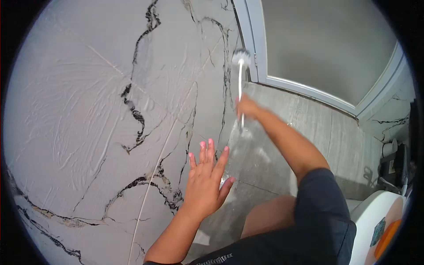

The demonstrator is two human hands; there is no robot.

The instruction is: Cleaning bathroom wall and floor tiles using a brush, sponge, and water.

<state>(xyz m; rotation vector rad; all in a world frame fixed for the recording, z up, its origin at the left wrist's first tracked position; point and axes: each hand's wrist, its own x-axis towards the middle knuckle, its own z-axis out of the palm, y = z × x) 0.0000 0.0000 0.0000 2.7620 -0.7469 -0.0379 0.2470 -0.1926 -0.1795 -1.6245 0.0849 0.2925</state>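
Observation:
Gripped by its thin white handle, a long scrub brush [240,81] is in my right hand [248,107], its round grey-and-white head pointing away from me. That head is by the wall's far end next to the door frame; whether it touches the wall I cannot tell. My left hand [206,182] is open, fingers spread, at the white marbled tile wall [110,115]; contact with the surface is unclear. Streaks of whitish suds cover much of the wall on the left. The right hand and brush are slightly blurred.
A frosted-glass door [327,48] in a pale frame stands at the far right. Beneath me lies a wet grey tiled floor [327,128]. At the right edge are a white rounded fixture [375,207] with an orange item [388,238] on it, and a dark object [393,165].

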